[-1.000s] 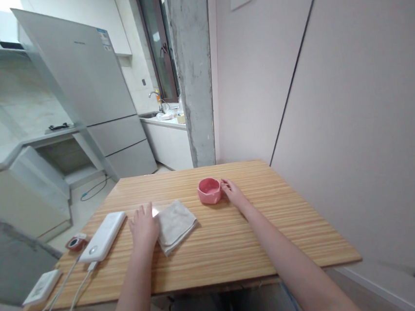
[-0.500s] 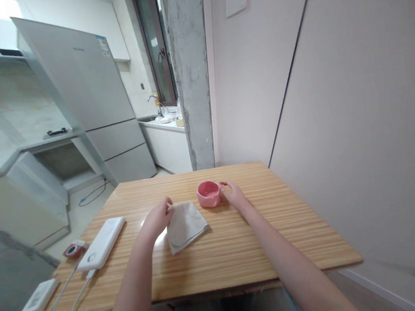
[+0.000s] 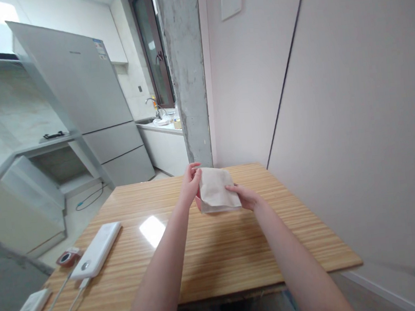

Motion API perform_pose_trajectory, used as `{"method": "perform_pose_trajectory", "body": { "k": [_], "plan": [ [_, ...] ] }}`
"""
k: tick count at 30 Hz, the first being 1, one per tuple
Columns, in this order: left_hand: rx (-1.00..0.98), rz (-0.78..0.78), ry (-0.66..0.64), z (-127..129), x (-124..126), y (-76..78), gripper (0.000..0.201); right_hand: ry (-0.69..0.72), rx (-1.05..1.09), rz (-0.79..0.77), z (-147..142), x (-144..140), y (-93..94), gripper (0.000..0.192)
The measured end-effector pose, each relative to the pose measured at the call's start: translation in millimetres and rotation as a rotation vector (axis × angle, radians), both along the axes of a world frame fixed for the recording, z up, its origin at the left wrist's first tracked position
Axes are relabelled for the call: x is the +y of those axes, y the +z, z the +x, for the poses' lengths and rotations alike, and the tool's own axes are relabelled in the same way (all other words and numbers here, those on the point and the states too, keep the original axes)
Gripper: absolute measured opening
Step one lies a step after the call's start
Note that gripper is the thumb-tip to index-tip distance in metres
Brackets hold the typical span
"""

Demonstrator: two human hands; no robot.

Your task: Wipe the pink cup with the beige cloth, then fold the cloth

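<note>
Pale cloth (image 3: 217,189) screening the pink bowl (image 3: 198,203)

And here the right hand (image 3: 247,196) is gripping the cloth at its right side, thumb pressing on top, other fingers hiding beneath. The left hand (image 3: 189,184) is curving beside the upper left corner, thumb lying along the edge; whether those fingers are closing on cloth, bowl or both, I can't tell. Working from opposite sides is probably keeping the fabric spread and steady. The bowl is sitting behind it, toward the far edge of the table (image 3: 232,263), only a pink sliver showing. Well to the left, the white power bank (image 3: 97,250) is lying apart, likely leaving both arms room.
</note>
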State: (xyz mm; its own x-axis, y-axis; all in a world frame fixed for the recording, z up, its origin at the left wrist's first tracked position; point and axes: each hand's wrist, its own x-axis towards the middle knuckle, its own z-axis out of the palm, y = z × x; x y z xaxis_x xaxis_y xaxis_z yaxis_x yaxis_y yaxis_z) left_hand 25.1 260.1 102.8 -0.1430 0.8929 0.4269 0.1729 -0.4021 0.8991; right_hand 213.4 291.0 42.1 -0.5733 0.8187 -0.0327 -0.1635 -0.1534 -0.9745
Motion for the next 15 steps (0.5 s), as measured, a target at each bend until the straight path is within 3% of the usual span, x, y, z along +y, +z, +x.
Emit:
{"method": "perform_pose_trajectory", "body": {
  "k": [2,4,6,8,10,12,15],
  "plan": [
    [-0.037,-0.031,0.039,-4,8,-17.3,0.030,-0.056,-0.046,-0.034,0,5,-5.2,0.030],
    [-0.087,-0.077,0.096,-6,10,-41.8,0.030,-0.263,-0.078,-0.020,-4,11,-10.2,0.023],
    [-0.128,-0.111,0.233,-7,9,-68.9,0.030,-0.531,-0.073,0.012,-7,16,-13.0,0.022],
    [-0.042,-0.144,0.361,-5,7,-92.3,0.034,-0.787,-0.045,0.141,-8,17,-13.5,0.027],
    [0.078,-0.214,0.390,-2,4,-107.1,0.046,-0.962,-0.068,0.423,-9,13,-12.5,0.032],
    [0.170,-0.284,0.381,2,1,-112.1,0.053,-0.932,-0.212,0.760,-12,5,-11.7,0.034],
    [0.252,-0.307,0.386,7,-2,-108.6,0.047,-0.533,-0.559,1.066,-29,-10,-13.3,0.031]
  ]
}}
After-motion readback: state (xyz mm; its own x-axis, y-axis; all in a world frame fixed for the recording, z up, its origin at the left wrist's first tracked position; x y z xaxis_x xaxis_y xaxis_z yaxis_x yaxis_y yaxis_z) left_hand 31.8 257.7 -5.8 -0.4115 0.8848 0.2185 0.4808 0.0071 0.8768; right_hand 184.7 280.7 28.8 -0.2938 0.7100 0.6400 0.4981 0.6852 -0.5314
